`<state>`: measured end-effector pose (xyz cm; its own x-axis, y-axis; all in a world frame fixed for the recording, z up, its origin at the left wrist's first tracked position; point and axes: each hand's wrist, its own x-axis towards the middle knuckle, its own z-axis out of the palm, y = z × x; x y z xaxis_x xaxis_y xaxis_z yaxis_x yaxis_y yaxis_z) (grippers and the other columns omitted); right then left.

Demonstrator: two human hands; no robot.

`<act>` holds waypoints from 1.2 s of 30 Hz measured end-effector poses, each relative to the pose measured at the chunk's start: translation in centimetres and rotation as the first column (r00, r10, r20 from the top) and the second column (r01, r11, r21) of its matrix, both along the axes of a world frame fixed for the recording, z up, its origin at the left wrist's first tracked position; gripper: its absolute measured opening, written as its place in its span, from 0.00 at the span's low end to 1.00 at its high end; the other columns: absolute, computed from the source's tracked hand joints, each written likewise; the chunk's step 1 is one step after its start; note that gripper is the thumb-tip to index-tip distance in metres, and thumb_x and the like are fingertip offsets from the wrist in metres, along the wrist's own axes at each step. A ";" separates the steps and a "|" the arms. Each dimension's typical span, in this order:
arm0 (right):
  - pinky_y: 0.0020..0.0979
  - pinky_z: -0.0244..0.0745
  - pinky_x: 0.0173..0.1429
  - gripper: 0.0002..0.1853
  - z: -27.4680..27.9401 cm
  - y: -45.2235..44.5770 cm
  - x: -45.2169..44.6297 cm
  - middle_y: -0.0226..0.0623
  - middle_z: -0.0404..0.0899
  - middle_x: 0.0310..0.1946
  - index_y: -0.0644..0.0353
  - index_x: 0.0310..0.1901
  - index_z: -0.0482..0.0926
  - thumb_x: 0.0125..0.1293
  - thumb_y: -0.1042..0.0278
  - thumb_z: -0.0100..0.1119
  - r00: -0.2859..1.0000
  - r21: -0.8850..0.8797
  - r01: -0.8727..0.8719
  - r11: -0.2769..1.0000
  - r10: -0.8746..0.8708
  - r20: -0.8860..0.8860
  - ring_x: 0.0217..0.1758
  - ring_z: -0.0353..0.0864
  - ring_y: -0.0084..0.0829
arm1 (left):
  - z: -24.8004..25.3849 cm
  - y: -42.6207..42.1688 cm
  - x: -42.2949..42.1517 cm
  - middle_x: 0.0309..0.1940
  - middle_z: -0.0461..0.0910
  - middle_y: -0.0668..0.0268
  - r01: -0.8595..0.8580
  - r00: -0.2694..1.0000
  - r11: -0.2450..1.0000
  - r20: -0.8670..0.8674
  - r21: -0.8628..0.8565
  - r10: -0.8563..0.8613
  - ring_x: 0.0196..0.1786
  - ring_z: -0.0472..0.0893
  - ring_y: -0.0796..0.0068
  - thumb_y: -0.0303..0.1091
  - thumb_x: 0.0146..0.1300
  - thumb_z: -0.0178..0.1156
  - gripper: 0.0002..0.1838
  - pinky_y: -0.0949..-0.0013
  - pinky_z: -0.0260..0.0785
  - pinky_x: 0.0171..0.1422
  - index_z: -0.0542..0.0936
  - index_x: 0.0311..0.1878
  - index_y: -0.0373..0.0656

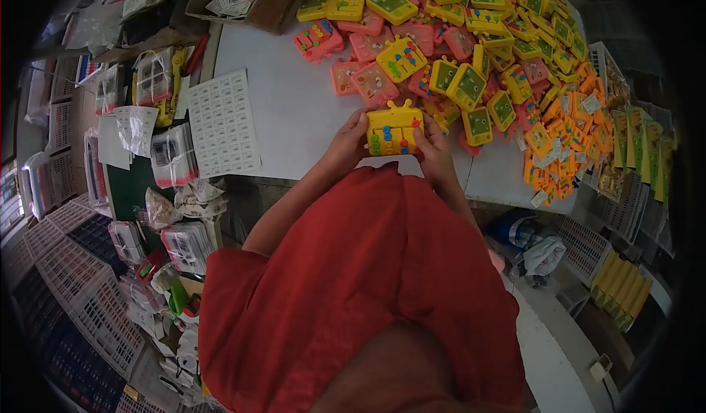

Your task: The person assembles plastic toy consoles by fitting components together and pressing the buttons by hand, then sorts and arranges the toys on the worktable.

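Note:
Between my two hands, just over the table's near edge, is a yellow plastic bead toy [394, 131] with two small knobs on top and rows of coloured beads. My left hand [350, 142] grips its left side, and my right hand [435, 148] closes on its right side, thumb near a red bead. Just beyond lies a heap of similar toys, such as a yellow one [402, 58] with beads facing up and a pink one [375, 83]. Some yellow toys show a green face, like this one [466, 88].
A sheet of printed labels [223, 124] lies on the white table [290, 111] at left. Small orange pieces [566, 148] pile up at the right edge. An open cardboard box [273, 5] stands at the back left. Wrapped bundles [174, 155] fill the left side.

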<state>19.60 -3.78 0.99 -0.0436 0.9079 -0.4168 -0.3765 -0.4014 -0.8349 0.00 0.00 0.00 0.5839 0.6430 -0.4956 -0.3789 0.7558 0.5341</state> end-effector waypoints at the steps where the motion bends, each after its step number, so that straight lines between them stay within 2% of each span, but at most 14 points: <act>1: 0.26 0.69 0.58 0.24 -0.2 0.0 0.0 0.36 0.69 0.56 0.62 0.65 0.59 0.71 0.66 0.48 0.999 -0.025 0.016 1.000 -0.017 -0.036 0.56 0.72 0.25 | 0.1 -0.1 0.0 0.65 0.62 0.63 -0.013 1.000 1.000 0.011 -0.004 0.013 0.63 0.69 0.63 0.46 0.74 0.35 0.24 0.53 0.70 0.59 0.52 0.71 0.54; 5: 0.27 0.69 0.58 0.23 0.5 0.0 -0.3 0.36 0.69 0.57 0.62 0.65 0.59 0.72 0.66 0.45 0.976 -0.066 0.081 0.995 -0.093 -0.197 0.56 0.72 0.25 | -0.2 -0.4 0.3 0.65 0.62 0.63 -0.053 0.998 0.998 0.015 -0.020 0.053 0.62 0.70 0.64 0.42 0.74 0.36 0.24 0.54 0.70 0.59 0.52 0.71 0.54; 9: 0.28 0.68 0.59 0.25 0.9 0.3 -0.9 0.36 0.67 0.59 0.62 0.67 0.56 0.72 0.65 0.44 0.985 -0.008 0.066 0.998 -0.066 -0.162 0.59 0.69 0.25 | 0.2 -0.5 0.4 0.65 0.61 0.63 -0.047 0.999 0.993 0.009 0.104 0.046 0.62 0.70 0.64 0.38 0.73 0.40 0.26 0.57 0.69 0.61 0.49 0.72 0.53; 11: 0.29 0.66 0.61 0.29 1.9 0.4 -1.5 0.37 0.65 0.61 0.61 0.69 0.51 0.71 0.64 0.47 0.998 -0.010 0.056 0.998 -0.055 0.031 0.61 0.67 0.26 | 1.7 -0.8 0.8 0.65 0.61 0.62 -0.020 1.000 0.937 0.017 0.350 0.015 0.62 0.70 0.65 0.31 0.71 0.44 0.30 0.61 0.68 0.61 0.46 0.73 0.52; 15: 0.31 0.65 0.62 0.33 0.1 0.3 -0.2 0.36 0.63 0.62 0.61 0.71 0.48 0.68 0.65 0.50 0.970 0.153 -0.201 0.968 0.175 0.167 0.63 0.64 0.27 | 2.2 -1.4 1.8 0.66 0.59 0.60 0.193 0.980 0.867 -0.054 0.459 -0.190 0.62 0.68 0.65 0.27 0.67 0.51 0.36 0.65 0.67 0.60 0.44 0.74 0.50; 17: 0.34 0.67 0.62 0.32 1.2 0.9 0.1 0.39 0.65 0.61 0.61 0.69 0.51 0.67 0.64 0.49 0.947 -0.031 -0.285 0.958 0.287 0.148 0.62 0.67 0.31 | 1.2 -2.0 2.3 0.68 0.56 0.59 0.372 0.879 0.314 -0.440 0.873 0.182 0.64 0.66 0.64 0.26 0.60 0.59 0.43 0.65 0.67 0.60 0.45 0.73 0.49; 18: 0.34 0.67 0.62 0.32 1.0 1.0 0.2 0.39 0.65 0.61 0.61 0.69 0.51 0.67 0.64 0.49 0.946 -0.029 -0.288 0.957 0.289 0.149 0.62 0.67 0.31 | 1.2 -1.8 2.0 0.68 0.56 0.59 0.371 0.879 0.313 -0.439 0.874 0.186 0.64 0.66 0.64 0.26 0.60 0.59 0.43 0.65 0.67 0.60 0.45 0.73 0.49; 19: 0.36 0.68 0.61 0.30 0.5 1.0 0.4 0.40 0.65 0.60 0.62 0.68 0.53 0.68 0.61 0.47 0.966 -0.029 -0.208 0.978 0.201 -0.165 0.61 0.69 0.33 | 1.2 -1.4 1.4 0.69 0.54 0.57 0.437 0.806 0.371 -0.540 0.820 0.244 0.67 0.62 0.63 0.26 0.56 0.64 0.48 0.64 0.66 0.62 0.44 0.73 0.48; 20: 0.38 0.69 0.61 0.28 0.2 1.0 0.5 0.42 0.66 0.59 0.62 0.67 0.55 0.70 0.58 0.46 0.882 -0.056 -0.131 0.990 0.090 -0.462 0.60 0.70 0.35 | 1.1 -1.1 1.0 0.69 0.53 0.55 0.491 0.718 0.433 -0.633 0.756 0.291 0.69 0.58 0.62 0.26 0.51 0.68 0.53 0.62 0.65 0.65 0.43 0.73 0.47; 21: 0.38 0.69 0.61 0.28 0.3 1.0 0.3 0.42 0.66 0.59 0.62 0.67 0.55 0.70 0.58 0.46 0.883 -0.056 -0.131 0.990 0.091 -0.461 0.60 0.70 0.35 | 1.2 -0.8 0.9 0.69 0.53 0.55 0.490 0.719 0.433 -0.631 0.757 0.291 0.69 0.58 0.62 0.26 0.51 0.68 0.53 0.62 0.65 0.65 0.43 0.73 0.47; 23: 0.40 0.71 0.60 0.27 0.6 1.0 -0.3 0.44 0.67 0.58 0.63 0.64 0.58 0.72 0.52 0.42 0.862 -0.114 -0.079 0.990 0.011 -0.508 0.58 0.73 0.38 | 1.5 -0.3 0.7 0.66 0.59 0.54 0.103 0.893 0.787 -0.405 0.608 0.196 0.67 0.62 0.63 0.26 0.46 0.72 0.56 0.64 0.66 0.63 0.43 0.73 0.44; 26: 0.39 0.71 0.60 0.28 -0.3 0.6 -0.6 0.44 0.67 0.59 0.64 0.63 0.58 0.72 0.49 0.40 0.872 -0.055 -0.135 0.989 0.092 -0.481 0.59 0.72 0.36 | 0.8 -0.3 1.1 0.62 0.64 0.52 0.019 0.953 0.808 -0.256 0.588 0.164 0.63 0.68 0.64 0.26 0.43 0.74 0.60 0.64 0.67 0.62 0.41 0.73 0.44; 32: 0.37 0.72 0.59 0.28 0.0 0.5 -0.7 0.45 0.68 0.58 0.65 0.63 0.58 0.73 0.49 0.38 0.896 -0.036 -0.161 0.986 0.130 -0.425 0.58 0.73 0.37 | 1.4 -0.2 1.2 0.57 0.68 0.53 0.095 0.918 0.767 -0.354 0.635 0.180 0.56 0.74 0.65 0.23 0.43 0.74 0.62 0.65 0.72 0.57 0.37 0.73 0.49; 36: 0.36 0.73 0.57 0.27 0.7 0.5 -0.9 0.44 0.68 0.57 0.65 0.62 0.59 0.73 0.49 0.38 0.899 -0.070 -0.131 0.989 0.089 -0.428 0.58 0.73 0.36 | 1.4 -0.1 1.2 0.55 0.70 0.51 0.080 0.928 0.802 -0.337 0.592 0.156 0.55 0.75 0.63 0.25 0.43 0.73 0.61 0.65 0.70 0.58 0.38 0.73 0.46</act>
<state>18.68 -3.30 1.74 -0.3323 0.8445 -0.4201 -0.6344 -0.5297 -0.5630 1.17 -0.12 1.40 0.4139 0.8925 -0.1795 -0.0974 0.2394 0.9660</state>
